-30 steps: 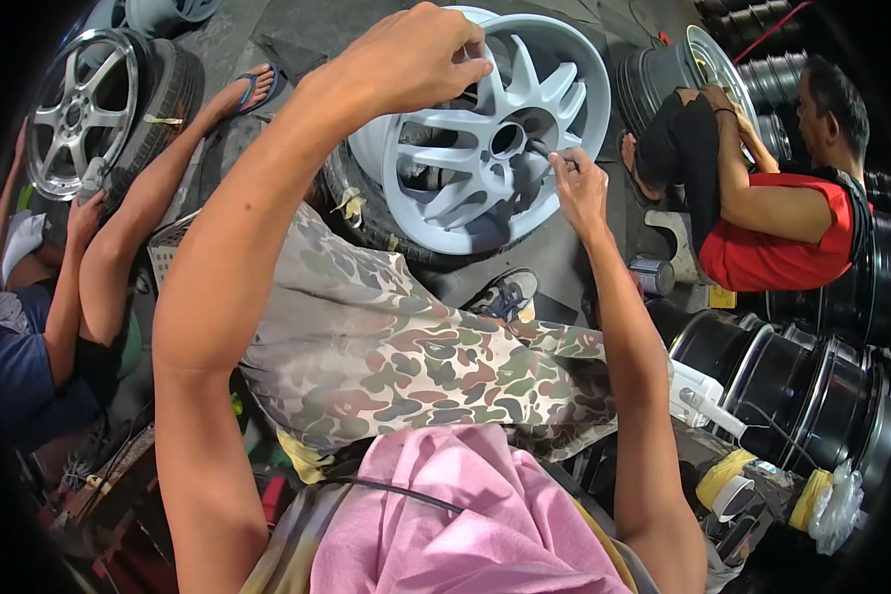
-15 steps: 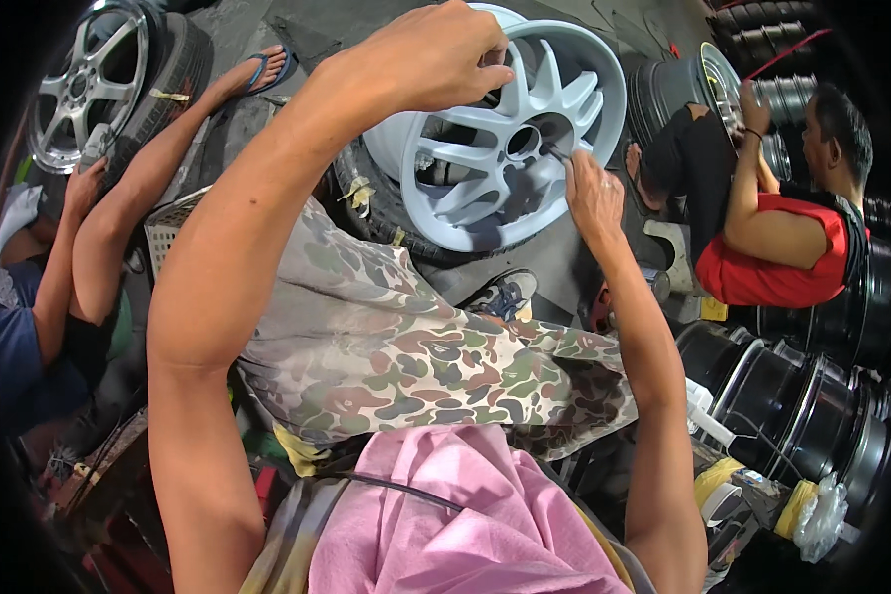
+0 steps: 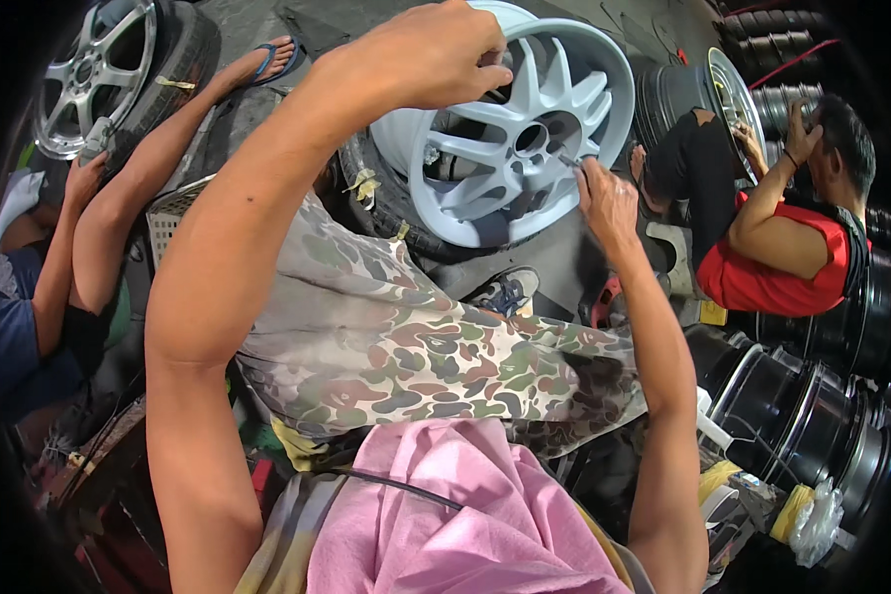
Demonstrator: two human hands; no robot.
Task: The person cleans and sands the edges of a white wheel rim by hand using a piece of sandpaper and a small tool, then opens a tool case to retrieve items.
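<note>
A pale blue multi-spoke wheel rim [image 3: 574, 148] leans tilted against a black tyre [image 3: 391, 198] in front of my knees. My left hand [image 3: 426, 54] grips the rim's upper edge, fingers curled over it. Lower right of the hub, my right hand [image 3: 604, 198] pinches a small thin tool [image 3: 567, 158] whose tip touches a spoke near the hub. My camouflage shorts [image 3: 396, 337] and a pink cloth [image 3: 465, 515] fill the lower middle.
A person in a red top [image 3: 772, 267] sits at right handling a shiny rim [image 3: 733, 94]. Dark rims [image 3: 802, 416] are stacked at lower right. At left another person's arm [image 3: 139, 188] reaches toward a silver wheel with tyre [image 3: 109, 69]. A white basket [image 3: 173, 213] stands nearby.
The view has shifted, so the pale rim now sits higher and further right. My right hand has slid a little along the spoke near the hub; my left hand keeps its grip.
</note>
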